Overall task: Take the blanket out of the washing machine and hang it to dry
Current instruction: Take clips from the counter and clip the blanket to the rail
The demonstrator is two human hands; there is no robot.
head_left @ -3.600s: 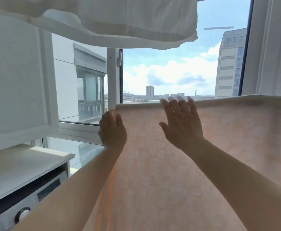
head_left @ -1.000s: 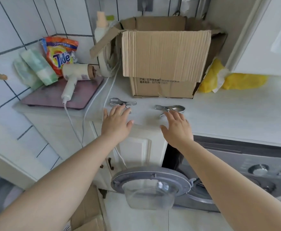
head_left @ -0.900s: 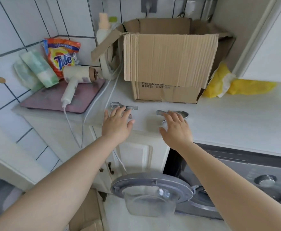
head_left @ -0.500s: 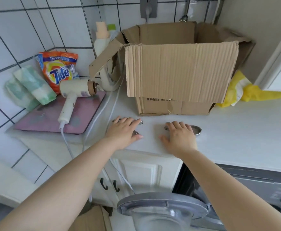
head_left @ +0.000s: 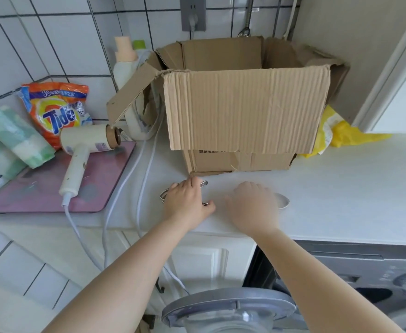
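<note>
Orange Tide bag point(head_left: 57, 111) — hands on metal clips.

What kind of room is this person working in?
Most likely a home laundry corner. A front-loading washing machine sits under the white countertop with its round door swung open, a bag of Tide detergent leans on the tiled wall, and a detergent bottle stands behind the cardboard box.

The grey washing machine point(head_left: 365, 280) sits at lower right under the white table point(head_left: 341, 188), its round door point(head_left: 228, 308) swung open at bottom centre.
</note>
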